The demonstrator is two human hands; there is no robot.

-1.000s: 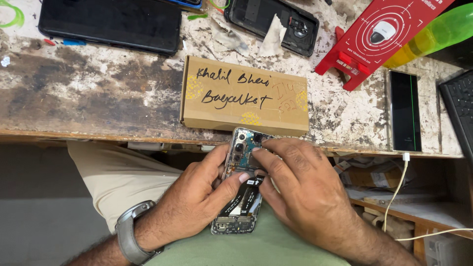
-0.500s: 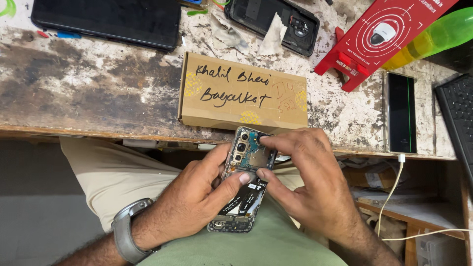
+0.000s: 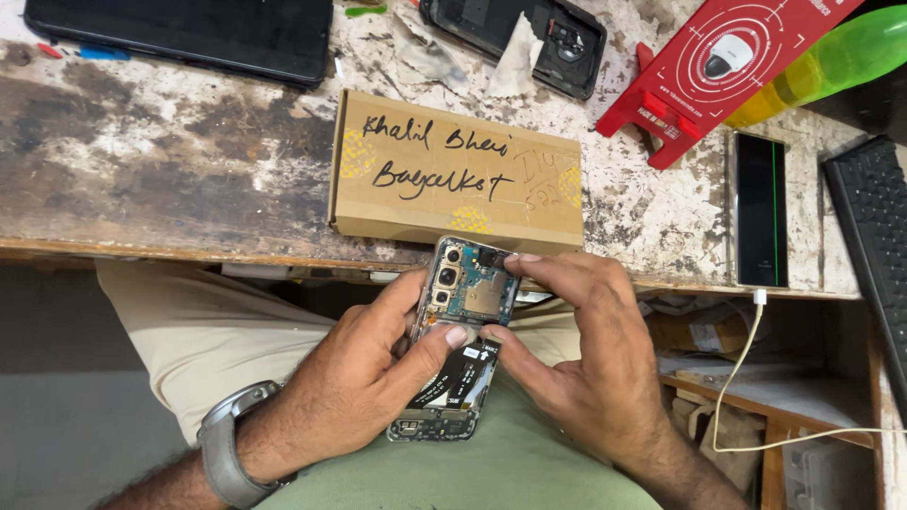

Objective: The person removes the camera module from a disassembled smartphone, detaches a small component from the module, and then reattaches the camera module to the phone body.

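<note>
Head cam looks down on an opened phone (image 3: 460,340) w/ its back cover off, held over the person's lap just below the edge of the worn workbench (image 3: 170,170). Its long axis runs near-vertical in frame, tilted a bit: camera end up toward the bench, bottom end down-left toward the torso. Both hands are on it, one per side. Left hand (image 3: 354,387) cradles it from the left & underneath, fingers curled round the edge, thumb laid across the mid board, so clamped on the phone body. Right hand (image 3: 586,364) comes in from the right, thumb & index spread only a little, thumb tip at the lower edge of the blue board by the metal shield, index tip at the top right corner near the camera modules; whether it pinches a part or just presses, can't tell. Left wrist has a grey watch (image 3: 222,449). On the bench just beyond the phone: a cardboard box (image 3: 458,179), a red package (image 3: 723,66), a dark phone (image 3: 759,208) on a white cable (image 3: 746,359).
</note>
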